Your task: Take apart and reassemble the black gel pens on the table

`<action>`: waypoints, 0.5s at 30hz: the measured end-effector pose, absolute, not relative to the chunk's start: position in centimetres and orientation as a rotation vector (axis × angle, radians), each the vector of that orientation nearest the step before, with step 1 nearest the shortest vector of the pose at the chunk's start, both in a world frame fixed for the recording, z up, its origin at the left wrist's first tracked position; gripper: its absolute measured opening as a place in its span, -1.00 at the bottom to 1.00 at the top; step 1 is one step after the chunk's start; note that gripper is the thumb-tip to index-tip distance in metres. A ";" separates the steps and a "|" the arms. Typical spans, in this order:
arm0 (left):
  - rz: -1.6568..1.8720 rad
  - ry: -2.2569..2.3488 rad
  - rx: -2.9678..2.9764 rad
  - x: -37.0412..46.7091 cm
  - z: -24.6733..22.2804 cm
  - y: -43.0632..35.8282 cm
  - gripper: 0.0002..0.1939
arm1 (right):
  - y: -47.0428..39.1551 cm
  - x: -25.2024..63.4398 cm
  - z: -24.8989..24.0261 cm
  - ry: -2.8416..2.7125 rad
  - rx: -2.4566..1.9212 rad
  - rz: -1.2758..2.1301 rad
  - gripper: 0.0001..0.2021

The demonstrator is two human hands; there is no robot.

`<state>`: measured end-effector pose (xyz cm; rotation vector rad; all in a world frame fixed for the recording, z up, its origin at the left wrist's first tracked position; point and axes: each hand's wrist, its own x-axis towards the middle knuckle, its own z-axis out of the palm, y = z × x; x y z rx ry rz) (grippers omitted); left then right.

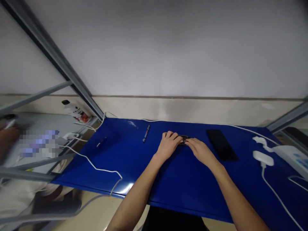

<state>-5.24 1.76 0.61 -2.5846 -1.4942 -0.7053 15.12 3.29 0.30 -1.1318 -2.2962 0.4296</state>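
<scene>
Both my hands meet over a small black object (184,138) on the blue tabletop (130,160). My left hand (169,141) has its fingers bent, the fingertips at the object's left end. From the other side, my right hand (196,147) closes its fingers on the right end. The fingers cover most of the object, so its kind is hidden; only a dark, rounded outline shows between them. To the right of my right hand lies a black smartphone (221,145). A pen (146,133) rests on the table to the left of my left hand.
A second pen (101,141) lies farther left. White cables cross the tabletop. At right are a white earbud case (263,158) on a cable and a white power strip (292,157). Grey metal frame bars (83,93) divide off a neighbouring desk with a bottle (76,111) and another person's hand (8,138).
</scene>
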 end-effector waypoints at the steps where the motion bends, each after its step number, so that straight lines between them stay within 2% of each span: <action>1: -0.703 -1.502 -2.580 -5.2 0.6 1.7 -0.69 | 3.3 15.1 0.4 -2.294 -1.098 0.454 -0.70; 5: -0.675 -1.505 -2.595 -5.3 0.6 1.6 -0.67 | 3.5 15.1 0.3 -2.269 -1.074 0.479 -0.70; 15: -0.708 -1.542 -2.579 -5.4 0.8 1.7 -0.64 | 3.2 14.6 -0.2 -2.265 -0.999 0.276 -0.70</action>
